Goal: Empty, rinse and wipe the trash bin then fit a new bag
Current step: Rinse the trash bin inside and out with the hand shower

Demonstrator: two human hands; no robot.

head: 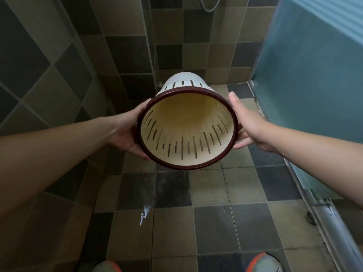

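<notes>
A white plastic trash bin [186, 132] with a dark red rim and slotted walls is held in the air, tipped on its side with its mouth facing me. Its inside looks bare. My left hand [127, 132] grips the left side of the rim, fingers curled underneath. My right hand [247, 122] holds the right side, thumb up along the rim and fingers under it. No bag is on the bin.
I stand in a tiled shower area with a wet tile floor [212, 216]. A frosted glass door [310, 95] and its metal track [334, 222] run along the right. A shower hose [209, 5] hangs at the top. My two shoes show at the bottom edge.
</notes>
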